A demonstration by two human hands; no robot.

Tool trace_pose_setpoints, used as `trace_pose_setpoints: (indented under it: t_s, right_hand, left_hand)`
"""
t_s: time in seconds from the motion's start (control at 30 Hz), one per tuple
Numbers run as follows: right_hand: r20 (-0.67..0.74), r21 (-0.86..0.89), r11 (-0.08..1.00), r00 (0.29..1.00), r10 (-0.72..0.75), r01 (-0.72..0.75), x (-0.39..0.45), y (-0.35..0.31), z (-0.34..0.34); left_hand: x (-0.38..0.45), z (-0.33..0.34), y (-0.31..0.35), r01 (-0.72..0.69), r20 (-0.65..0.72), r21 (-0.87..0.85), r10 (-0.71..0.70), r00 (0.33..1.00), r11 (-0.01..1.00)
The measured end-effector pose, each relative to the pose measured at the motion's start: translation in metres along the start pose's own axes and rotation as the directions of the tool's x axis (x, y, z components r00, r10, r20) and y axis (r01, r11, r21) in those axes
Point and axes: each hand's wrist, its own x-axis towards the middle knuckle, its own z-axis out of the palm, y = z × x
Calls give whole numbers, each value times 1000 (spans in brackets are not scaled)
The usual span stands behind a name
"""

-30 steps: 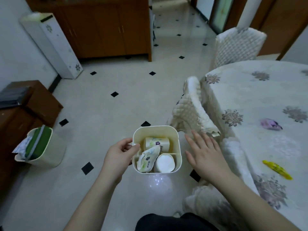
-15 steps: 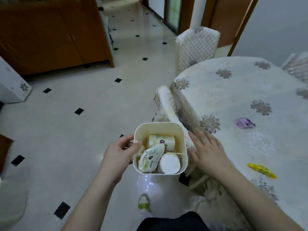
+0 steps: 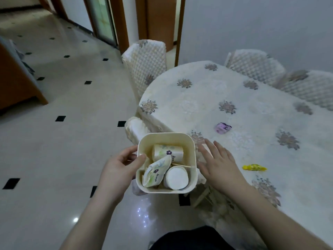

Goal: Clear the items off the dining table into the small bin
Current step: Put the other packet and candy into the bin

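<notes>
left hand [image 3: 119,171]: pinching the small bin [image 3: 166,162] by its rim, thumb inside, so it hangs right beside the table edge
right hand [image 3: 217,164]: open flat, holding nothing, touching the bin's side, probably steadying it
leftovers: purple wrapper [image 3: 222,127] beyond the right fingertips, yellow wrapper [image 3: 254,167] just right of that hand, both on the dining table [image 3: 207,98]

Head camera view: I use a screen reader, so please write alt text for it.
A person's left hand grips the rim of a small cream bin holding crumpled paper cups, beside a cloth-covered dining table. The right hand hovers open between bin and table, where a purple wrapper and a yellow wrapper remain.
</notes>
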Motion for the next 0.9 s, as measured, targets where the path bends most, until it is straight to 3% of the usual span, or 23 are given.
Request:
trace_pose_setpoints:
  t_s: [0.27, 0.47, 0.73, 0.9]
  right_hand:
    - [-19, -28, 973, 974, 228, -228, -20, 53, -2]
    - [-15, 54, 924, 924, 381, -380, -26, 103, 7]
    - [57, 88, 871, 875, 481, -484, -17, 177, 22]
    - [144, 81, 883, 882, 448, -462, -8, 208, 37]
  left_hand:
    - [66, 70, 19, -49, 240, 58, 33, 970, 997]
    - [99, 131, 24, -11, 341, 76, -16, 940, 997]
    - [133, 204, 18, -4, 393, 166, -63, 917, 986]
    - [147, 227, 5, 15, 388, 185, -87, 917, 983]
